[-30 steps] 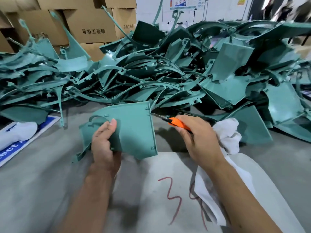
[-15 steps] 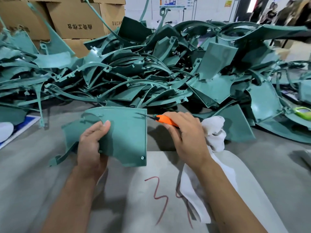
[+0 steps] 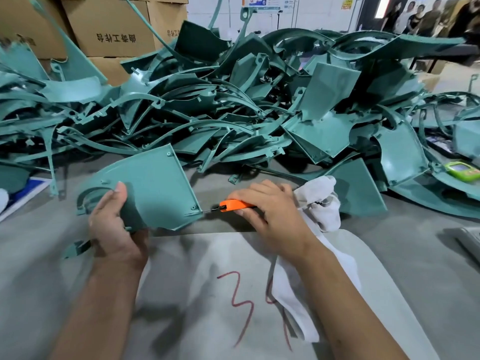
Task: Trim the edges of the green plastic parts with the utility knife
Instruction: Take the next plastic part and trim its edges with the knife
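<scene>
Left hand (image 3: 114, 224) grips green part (image 3: 153, 188) at near-left edge, panel tilted up; right hand (image 3: 270, 211) clamps orange knife (image 3: 233, 205), blade pointing left, touching part's near-right corner.

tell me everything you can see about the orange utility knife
The utility knife has a bright orange body that looks like plastic and a thin dark blade pushed out at its left end. It lies roughly level, blade pointing left, with the tip at the lower right corner of the green plastic part. The right hand grips it, fingers curled over the handle so its rear half is hidden. A white cloth is bunched behind that hand; whether it touches the knife cannot be told.
</scene>
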{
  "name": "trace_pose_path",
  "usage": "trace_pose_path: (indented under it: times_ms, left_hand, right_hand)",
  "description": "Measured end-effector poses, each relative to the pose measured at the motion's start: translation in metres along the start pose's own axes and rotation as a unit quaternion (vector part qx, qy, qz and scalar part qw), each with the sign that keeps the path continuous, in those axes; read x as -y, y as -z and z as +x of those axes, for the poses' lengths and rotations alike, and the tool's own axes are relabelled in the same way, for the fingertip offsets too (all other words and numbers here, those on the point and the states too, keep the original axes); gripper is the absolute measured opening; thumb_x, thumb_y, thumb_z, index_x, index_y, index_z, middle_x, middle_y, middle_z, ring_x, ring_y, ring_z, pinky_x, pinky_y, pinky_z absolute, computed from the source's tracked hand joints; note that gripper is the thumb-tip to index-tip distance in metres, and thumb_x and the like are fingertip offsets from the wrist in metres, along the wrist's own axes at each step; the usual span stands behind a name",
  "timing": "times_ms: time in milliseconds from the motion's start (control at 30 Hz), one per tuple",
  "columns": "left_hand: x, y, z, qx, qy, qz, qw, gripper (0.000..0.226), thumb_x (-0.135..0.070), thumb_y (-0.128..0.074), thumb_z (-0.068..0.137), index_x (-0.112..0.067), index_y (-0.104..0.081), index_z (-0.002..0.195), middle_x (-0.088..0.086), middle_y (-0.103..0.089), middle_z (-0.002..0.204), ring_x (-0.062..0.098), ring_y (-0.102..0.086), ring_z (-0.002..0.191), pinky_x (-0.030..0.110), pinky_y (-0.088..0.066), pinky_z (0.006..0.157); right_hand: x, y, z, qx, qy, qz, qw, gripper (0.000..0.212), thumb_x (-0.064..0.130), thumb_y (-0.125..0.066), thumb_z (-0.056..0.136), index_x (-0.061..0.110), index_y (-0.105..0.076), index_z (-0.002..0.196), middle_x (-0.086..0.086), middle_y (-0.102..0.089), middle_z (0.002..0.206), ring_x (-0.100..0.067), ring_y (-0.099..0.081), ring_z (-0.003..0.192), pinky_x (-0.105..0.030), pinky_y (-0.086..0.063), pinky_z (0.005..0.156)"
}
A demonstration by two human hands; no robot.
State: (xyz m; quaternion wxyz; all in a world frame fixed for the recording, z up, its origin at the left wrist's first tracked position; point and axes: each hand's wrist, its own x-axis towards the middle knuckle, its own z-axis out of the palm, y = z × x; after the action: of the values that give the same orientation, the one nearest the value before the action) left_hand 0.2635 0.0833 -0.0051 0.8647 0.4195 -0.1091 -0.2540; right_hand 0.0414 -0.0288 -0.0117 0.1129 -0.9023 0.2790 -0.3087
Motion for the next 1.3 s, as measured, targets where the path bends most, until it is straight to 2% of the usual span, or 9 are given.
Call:
trace_pose_path:
  times_ms: [167, 433, 600, 700, 767, 867, 933, 1033, 1300]
  left_hand:
    - [0.000, -0.002, 0.000, 0.002, 0.002, -0.008, 1.000, 0.022, -0.021, -0.061, 0.100, -0.019, -0.075, 0.084, 0.000, -0.074, 0.104, 0.020, -0.072, 0.099, 0.050, -0.054, 0.102]
    - [0.000, -0.001, 0.004, 0.000, -0.013, -0.020, 1.000, 0.013, -0.023, -0.060, 0.100, -0.019, -0.071, 0.096, 0.001, -0.074, 0.115, 0.023, -0.071, 0.111, 0.051, -0.055, 0.100]
    - [0.000, 0.002, 0.000, 0.042, -0.003, 0.039, 0.998, 0.030, -0.022, -0.062, 0.099, -0.024, -0.081, 0.075, -0.003, -0.078, 0.100, 0.018, -0.074, 0.097, 0.038, -0.062, 0.085]
    - [0.003, 0.001, -0.005, 0.112, 0.012, 0.108, 0.988, 0.022, -0.020, -0.063, 0.097, -0.001, -0.075, 0.095, 0.013, -0.073, 0.105, 0.026, -0.071, 0.094, 0.040, -0.059, 0.090]
    - [0.007, 0.002, -0.008, 0.167, 0.022, 0.120, 0.978, 0.045, -0.020, -0.063, 0.095, 0.019, -0.054, 0.115, 0.027, -0.061, 0.113, 0.034, -0.061, 0.102, 0.037, -0.055, 0.091]
    - [0.008, 0.003, -0.011, 0.199, 0.010, 0.149, 0.968, 0.044, -0.017, -0.059, 0.097, 0.023, -0.050, 0.113, 0.027, -0.059, 0.107, 0.031, -0.060, 0.095, 0.023, -0.056, 0.075]
    - [0.007, 0.003, -0.008, 0.196, 0.000, 0.197, 0.961, 0.028, -0.014, -0.054, 0.102, 0.014, -0.058, 0.102, 0.015, -0.068, 0.090, 0.019, -0.068, 0.081, 0.019, -0.056, 0.067]
    - [0.005, 0.005, 0.000, 0.189, 0.012, 0.213, 0.958, 0.014, -0.016, -0.051, 0.102, -0.017, -0.063, 0.095, -0.011, -0.074, 0.073, 0.002, -0.071, 0.068, 0.018, -0.059, 0.062]
    - [0.006, 0.007, 0.000, 0.203, 0.016, 0.211, 0.956, 0.040, -0.017, -0.053, 0.102, -0.029, -0.079, 0.074, -0.012, -0.074, 0.073, 0.001, -0.072, 0.068, 0.019, -0.060, 0.061]
  right_hand:
    - [-0.002, 0.002, -0.001, 0.006, 0.007, 0.029, 1.000, 0.022, 0.024, -0.066, 0.100, 0.034, -0.074, 0.118, 0.019, -0.069, 0.107, -0.001, -0.047, 0.102, -0.040, -0.030, 0.089]
    - [-0.004, 0.001, -0.001, 0.036, 0.044, 0.046, 0.997, 0.024, 0.023, -0.066, 0.101, 0.033, -0.075, 0.120, 0.019, -0.066, 0.104, -0.009, -0.049, 0.102, -0.038, -0.030, 0.088]
    - [-0.005, -0.001, -0.001, -0.104, 0.014, 0.080, 0.991, 0.020, 0.023, -0.061, 0.106, 0.025, -0.070, 0.124, 0.011, -0.068, 0.109, -0.016, -0.054, 0.101, -0.047, -0.046, 0.089]
    - [-0.007, -0.001, 0.000, -0.150, -0.025, 0.062, 0.986, 0.024, 0.024, -0.059, 0.107, 0.020, -0.069, 0.129, 0.006, -0.069, 0.113, -0.019, -0.054, 0.103, -0.044, -0.047, 0.091]
    - [-0.006, -0.002, -0.001, -0.154, -0.049, 0.055, 0.985, 0.025, 0.024, -0.059, 0.108, 0.022, -0.068, 0.131, 0.007, -0.069, 0.113, -0.020, -0.054, 0.104, -0.044, -0.047, 0.091]
    - [-0.005, -0.001, -0.002, -0.152, -0.062, 0.052, 0.985, 0.026, 0.027, -0.057, 0.108, 0.023, -0.067, 0.131, 0.007, -0.069, 0.112, -0.018, -0.053, 0.103, -0.044, -0.048, 0.090]
    - [-0.003, -0.002, -0.002, -0.155, -0.061, 0.049, 0.985, 0.026, 0.027, -0.058, 0.108, 0.022, -0.068, 0.131, 0.007, -0.069, 0.113, -0.017, -0.052, 0.103, -0.043, -0.048, 0.089]
    - [0.000, -0.003, -0.001, -0.166, -0.061, 0.049, 0.983, 0.024, 0.025, -0.058, 0.108, 0.023, -0.069, 0.129, 0.008, -0.068, 0.110, -0.013, -0.049, 0.100, -0.040, -0.048, 0.088]
    - [0.002, -0.002, -0.002, -0.158, -0.068, 0.055, 0.984, 0.024, 0.025, -0.057, 0.108, 0.021, -0.069, 0.129, 0.006, -0.069, 0.112, -0.012, -0.048, 0.102, -0.040, -0.047, 0.091]
